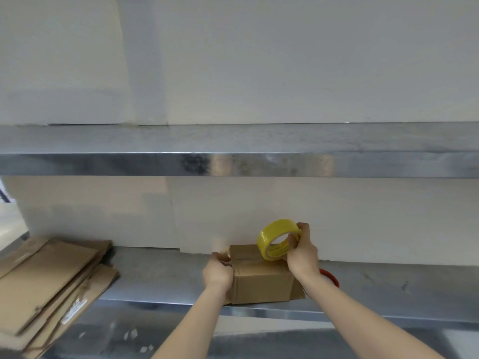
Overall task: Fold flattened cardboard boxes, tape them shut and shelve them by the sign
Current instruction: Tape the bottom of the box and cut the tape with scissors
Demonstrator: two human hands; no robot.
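Taping a small cardboard box (261,283) on the metal shelf (160,275).
The left hand (219,272) is gripping the box's 9 o'clock end, and the right hand (302,255) is pinching the yellow tape roll (274,239) at its 1 o'clock. The box is likely handling light and crushable, so hold it by the edges.

One folded box (261,281), one yellow tape roll (269,235), one red ring (331,277), two shelves (233,164) (160,275), several flattened boxes (49,275).
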